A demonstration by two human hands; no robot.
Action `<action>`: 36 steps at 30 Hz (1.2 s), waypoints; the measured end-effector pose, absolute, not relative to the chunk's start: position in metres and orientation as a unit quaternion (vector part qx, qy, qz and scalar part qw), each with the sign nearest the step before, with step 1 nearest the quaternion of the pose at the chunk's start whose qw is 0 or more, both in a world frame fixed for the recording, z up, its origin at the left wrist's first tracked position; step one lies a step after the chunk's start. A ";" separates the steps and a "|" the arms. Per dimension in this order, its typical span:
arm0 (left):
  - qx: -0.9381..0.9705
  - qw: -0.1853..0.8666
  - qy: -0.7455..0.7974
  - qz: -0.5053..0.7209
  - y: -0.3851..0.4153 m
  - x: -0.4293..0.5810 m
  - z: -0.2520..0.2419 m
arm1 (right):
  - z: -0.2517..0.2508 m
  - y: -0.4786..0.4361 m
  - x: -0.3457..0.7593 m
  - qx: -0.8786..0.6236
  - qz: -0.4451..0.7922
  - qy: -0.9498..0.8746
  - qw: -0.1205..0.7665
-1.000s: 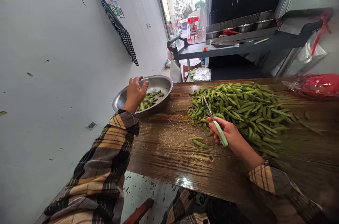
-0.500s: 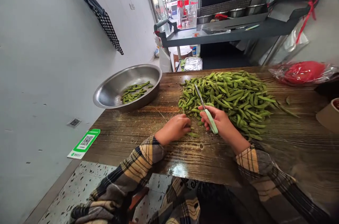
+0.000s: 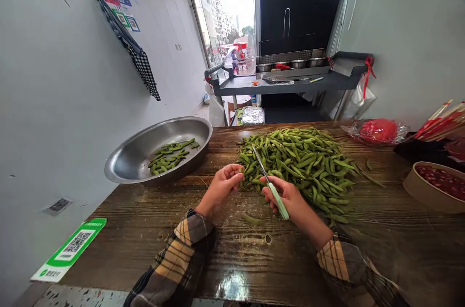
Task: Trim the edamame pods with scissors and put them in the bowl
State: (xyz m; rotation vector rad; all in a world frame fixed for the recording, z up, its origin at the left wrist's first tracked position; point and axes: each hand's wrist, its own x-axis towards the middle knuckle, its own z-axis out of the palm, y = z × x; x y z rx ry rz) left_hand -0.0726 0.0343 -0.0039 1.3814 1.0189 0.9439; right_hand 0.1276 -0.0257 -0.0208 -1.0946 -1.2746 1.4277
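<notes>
My right hand grips a pair of scissors with a pale green handle, seen nearly edge-on. Their narrow metal blades point up and left, over the front edge of a heap of green soybean pods. At the heap's left edge is my left hand, its thumb and fingertips pinched on a pod that is mostly hidden. A single loose pod lies on the wooden table below and between my hands. To the left, a wide steel basin holds a small number of pods.
A green QR-code card lies at the table's left corner. At the right are a red bundle in clear plastic and a paper tub of dark red pieces. Behind the table stands a grey cart with metal pans.
My left hand has moved from beside the loose pod to the heap's edge. The pod stays on the table. My head view has tilted up; my right hand still grips the scissors.
</notes>
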 end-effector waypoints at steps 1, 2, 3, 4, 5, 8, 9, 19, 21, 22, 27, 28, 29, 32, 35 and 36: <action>0.561 0.574 0.427 0.417 0.034 -0.074 -0.005 | -0.022 -0.026 0.127 -0.445 0.576 -0.523 0.443; 0.544 0.586 0.419 0.430 0.032 -0.075 -0.006 | -0.022 -0.026 0.127 -0.448 0.569 -0.535 0.435; 0.533 0.597 0.410 0.438 0.031 -0.075 -0.007 | -0.023 -0.027 0.127 -0.453 0.555 -0.550 0.429; 0.527 0.607 0.399 0.441 0.029 -0.075 -0.007 | -0.023 -0.027 0.127 -0.460 0.535 -0.568 0.423; 0.522 0.617 0.387 0.443 0.027 -0.076 -0.007 | -0.023 -0.028 0.127 -0.468 0.510 -0.589 0.418; 0.517 0.647 0.347 0.441 0.022 -0.076 -0.004 | -0.020 -0.030 0.129 -0.491 0.431 -0.639 0.406; 0.517 0.655 0.333 0.440 0.020 -0.076 -0.003 | -0.019 -0.030 0.130 -0.498 0.412 -0.649 0.402; 0.532 0.665 0.316 0.417 0.013 -0.075 0.002 | -0.019 -0.032 0.133 -0.521 0.355 -0.692 0.352; 0.538 0.648 0.341 0.417 0.012 -0.075 0.004 | -0.017 -0.033 0.132 -0.526 0.352 -0.702 0.327; 0.543 0.639 0.352 0.416 0.011 -0.074 0.005 | -0.016 -0.034 0.132 -0.529 0.352 -0.704 0.318; 0.568 0.596 0.393 0.411 0.006 -0.072 0.011 | -0.011 -0.038 0.130 -0.529 0.346 -0.714 0.301; 0.577 0.586 0.397 0.407 0.006 -0.072 0.012 | -0.012 -0.038 0.130 -0.523 0.336 -0.721 0.305; 0.588 0.578 0.398 0.402 0.005 -0.073 0.012 | -0.013 -0.038 0.130 -0.518 0.323 -0.730 0.309; 0.614 0.562 0.396 0.387 0.005 -0.073 0.014 | -0.018 -0.038 0.130 -0.505 0.290 -0.748 0.317; 0.625 0.554 0.400 0.379 0.005 -0.073 0.015 | -0.021 -0.037 0.129 -0.499 0.281 -0.755 0.318; 0.625 0.552 0.401 0.378 0.004 -0.072 0.014 | -0.022 -0.037 0.129 -0.498 0.280 -0.756 0.319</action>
